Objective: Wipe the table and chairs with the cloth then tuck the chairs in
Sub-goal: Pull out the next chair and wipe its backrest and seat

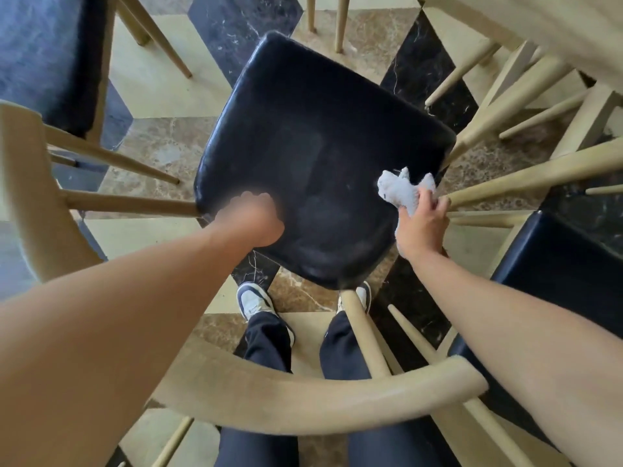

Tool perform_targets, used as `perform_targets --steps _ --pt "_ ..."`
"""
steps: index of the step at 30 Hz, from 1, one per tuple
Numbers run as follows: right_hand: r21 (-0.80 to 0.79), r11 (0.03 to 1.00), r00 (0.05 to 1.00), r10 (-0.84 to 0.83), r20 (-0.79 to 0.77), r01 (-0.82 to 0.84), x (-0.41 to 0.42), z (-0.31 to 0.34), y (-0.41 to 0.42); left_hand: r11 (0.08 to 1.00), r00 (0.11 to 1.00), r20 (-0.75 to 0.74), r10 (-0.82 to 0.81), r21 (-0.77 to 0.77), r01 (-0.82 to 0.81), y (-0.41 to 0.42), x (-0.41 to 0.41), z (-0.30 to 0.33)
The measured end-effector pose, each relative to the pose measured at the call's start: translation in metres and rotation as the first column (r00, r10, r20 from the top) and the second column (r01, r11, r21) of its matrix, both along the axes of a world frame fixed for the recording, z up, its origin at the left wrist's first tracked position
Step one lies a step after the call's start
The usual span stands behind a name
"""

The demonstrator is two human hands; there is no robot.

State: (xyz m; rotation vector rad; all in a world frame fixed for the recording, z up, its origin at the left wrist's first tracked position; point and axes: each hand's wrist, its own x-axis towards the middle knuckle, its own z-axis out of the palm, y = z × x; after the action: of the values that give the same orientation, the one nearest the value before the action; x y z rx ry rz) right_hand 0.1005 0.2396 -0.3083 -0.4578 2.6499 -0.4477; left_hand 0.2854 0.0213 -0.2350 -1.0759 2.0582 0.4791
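Below me stands a chair with a black padded seat and a curved pale wooden backrest nearest me. My right hand is at the seat's right edge, closed around a bunched white cloth that sticks out above the fingers. My left hand rests on the seat's left front part, blurred, fingers curled; nothing shows in it. The table's pale edge runs across the top right corner.
Another black-seated chair stands close on the right, its wooden spindles touching the middle chair's side. A third chair is at the upper left, with its backrest at the left edge. My feet stand on a patterned marble floor.
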Motion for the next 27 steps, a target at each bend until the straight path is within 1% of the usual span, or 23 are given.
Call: perform_targets --steps 2,3,4,5,6,7,9,11,12,14,16,18,20,23,25,27 --pt "-0.008 0.993 0.991 0.122 0.047 -0.122 0.026 0.007 0.014 1.000 1.000 -0.002 -0.008 0.014 0.008 0.008 0.005 0.005" --pt "-0.017 0.983 0.974 0.185 0.132 -0.184 0.038 0.010 0.022 1.000 1.000 -0.002 -0.013 0.026 0.013 0.011 0.006 0.008" --pt "-0.018 0.975 0.942 0.219 0.255 -0.222 0.049 0.015 0.032 0.999 1.000 -0.002 -0.018 0.044 0.019 0.017 0.008 0.013" --pt "-0.012 0.975 0.898 0.211 0.386 -0.224 0.056 0.020 0.041 0.998 1.000 -0.005 -0.020 0.060 0.021 0.022 0.008 0.018" --pt "-0.007 0.983 0.855 0.165 0.492 -0.186 0.058 0.025 0.048 0.997 1.000 -0.011 -0.021 0.077 0.021 0.025 0.006 0.024" --pt "-0.006 0.996 0.823 0.080 0.562 -0.093 0.061 0.034 0.056 0.995 1.000 -0.015 -0.016 0.094 0.018 0.031 0.005 0.032" --pt "-0.027 0.988 0.791 -0.108 0.603 0.155 0.059 0.054 0.071 0.993 0.999 -0.041 0.003 0.121 0.002 0.042 0.001 0.048" --pt "-0.084 0.928 0.765 -0.246 0.595 0.363 0.049 0.077 0.082 0.990 0.997 -0.076 -0.003 0.143 0.013 0.051 -0.007 0.063" --pt "-0.126 0.894 0.757 -0.283 0.589 0.431 0.043 0.094 0.086 0.989 0.995 -0.096 -0.012 0.147 0.027 0.057 -0.011 0.074" --pt "-0.222 0.836 0.752 -0.296 0.590 0.503 0.033 0.135 0.089 0.986 0.988 -0.151 -0.023 0.163 0.048 0.070 -0.018 0.102" --pt "-0.300 0.834 0.782 -0.226 0.581 0.463 0.026 0.174 0.084 0.978 0.973 -0.232 0.004 0.206 0.045 0.082 -0.024 0.122" --pt "-0.356 0.852 0.834 -0.155 0.530 0.384 0.028 0.214 0.084 0.972 0.949 -0.314 0.002 0.226 0.072 0.094 -0.025 0.144" --pt "-0.368 0.889 0.900 -0.102 0.424 0.273 0.037 0.250 0.085 0.972 0.923 -0.384 0.002 0.217 0.088 0.105 -0.020 0.168" --pt "-0.403 0.907 0.977 -0.039 0.212 0.124 0.073 0.294 0.088 0.982 0.884 -0.467 -0.022 0.156 0.107 0.115 0.001 0.200" --pt "-0.389 0.921 0.994 0.007 0.105 0.035 0.102 0.308 0.094 0.982 0.864 -0.497 -0.083 0.107 0.156 0.115 0.022 0.216" --pt "-0.315 0.949 0.995 0.060 0.084 -0.030 0.131 0.309 0.097 0.975 0.857 -0.492 -0.154 0.067 0.213 0.108 0.047 0.226"
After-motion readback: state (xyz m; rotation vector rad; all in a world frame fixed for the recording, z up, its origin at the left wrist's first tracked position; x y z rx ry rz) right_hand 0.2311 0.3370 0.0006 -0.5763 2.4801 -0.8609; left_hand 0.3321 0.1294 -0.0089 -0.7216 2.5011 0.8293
